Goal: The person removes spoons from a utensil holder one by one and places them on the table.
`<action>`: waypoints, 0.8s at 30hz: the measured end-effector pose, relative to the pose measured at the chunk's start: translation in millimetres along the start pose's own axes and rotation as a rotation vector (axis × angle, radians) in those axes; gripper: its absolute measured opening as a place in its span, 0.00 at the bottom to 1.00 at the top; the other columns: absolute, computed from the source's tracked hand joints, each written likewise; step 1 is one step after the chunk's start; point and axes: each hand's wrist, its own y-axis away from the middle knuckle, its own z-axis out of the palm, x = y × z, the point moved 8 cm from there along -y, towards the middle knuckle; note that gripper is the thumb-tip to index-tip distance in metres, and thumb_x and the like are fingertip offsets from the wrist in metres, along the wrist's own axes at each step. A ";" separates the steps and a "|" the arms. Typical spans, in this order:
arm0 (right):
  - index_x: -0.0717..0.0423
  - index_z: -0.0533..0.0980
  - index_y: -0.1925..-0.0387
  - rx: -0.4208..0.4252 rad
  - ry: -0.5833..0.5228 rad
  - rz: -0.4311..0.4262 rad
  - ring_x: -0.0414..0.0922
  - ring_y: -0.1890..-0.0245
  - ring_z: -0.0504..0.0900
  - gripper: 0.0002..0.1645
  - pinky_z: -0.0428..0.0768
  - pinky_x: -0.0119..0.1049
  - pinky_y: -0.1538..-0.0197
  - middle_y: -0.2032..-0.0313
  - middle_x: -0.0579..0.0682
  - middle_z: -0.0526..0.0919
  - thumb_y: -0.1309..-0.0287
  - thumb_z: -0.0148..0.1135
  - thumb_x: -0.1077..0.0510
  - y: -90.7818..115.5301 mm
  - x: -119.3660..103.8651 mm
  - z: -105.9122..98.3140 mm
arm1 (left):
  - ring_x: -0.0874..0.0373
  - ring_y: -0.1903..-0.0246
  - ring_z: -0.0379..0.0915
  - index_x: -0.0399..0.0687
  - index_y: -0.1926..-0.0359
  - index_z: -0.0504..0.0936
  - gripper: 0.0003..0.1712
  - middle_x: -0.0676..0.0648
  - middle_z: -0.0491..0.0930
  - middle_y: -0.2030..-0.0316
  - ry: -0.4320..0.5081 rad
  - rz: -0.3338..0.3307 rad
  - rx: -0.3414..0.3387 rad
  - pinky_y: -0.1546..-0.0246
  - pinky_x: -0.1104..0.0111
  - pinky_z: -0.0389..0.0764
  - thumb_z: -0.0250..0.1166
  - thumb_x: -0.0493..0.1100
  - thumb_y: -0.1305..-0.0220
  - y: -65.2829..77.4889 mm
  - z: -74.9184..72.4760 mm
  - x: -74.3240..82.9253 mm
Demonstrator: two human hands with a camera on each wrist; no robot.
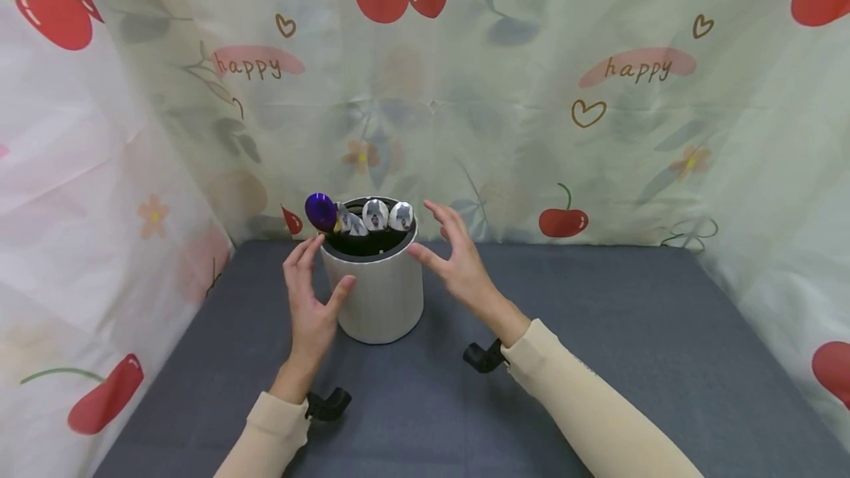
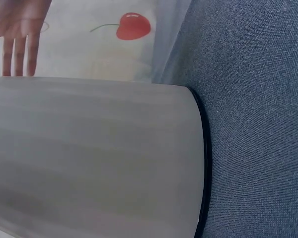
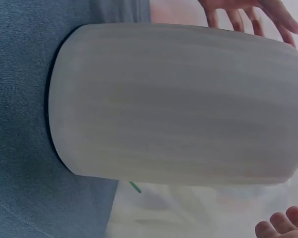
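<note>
A pale grey round canister (image 1: 381, 301) with a dark inner rim stands upright on the table. Out of its top show a purple-blue spoon (image 1: 321, 211) at the left and several shiny silver spoons (image 1: 375, 214). At the canister's left side is my left hand (image 1: 311, 316), its fingers spread and holding nothing; whether it touches the wall I cannot tell. By the right rim my right hand (image 1: 461, 264) has its thumb and fingers apart. In the right wrist view the right fingertips (image 3: 283, 223) appear separated from the canister wall (image 3: 179, 104). The spoons' lower parts are hidden inside.
Dark grey cloth (image 1: 598, 330) covers the table under the canister. A pale curtain (image 1: 498, 124) printed with cherries hangs behind it and at both sides. Black curved pieces (image 1: 328, 404) sit at both wrists, close above the table.
</note>
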 end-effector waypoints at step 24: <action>0.50 0.62 0.21 -0.038 -0.124 0.044 0.54 0.26 0.66 0.38 0.64 0.44 0.25 0.26 0.55 0.64 0.27 0.65 0.57 -23.3 -11.4 -0.8 | 0.44 0.27 0.51 0.50 0.21 0.62 0.54 0.36 0.55 0.26 -0.037 -0.033 0.009 0.31 0.38 0.56 0.74 0.65 0.40 6.4 12.9 -42.7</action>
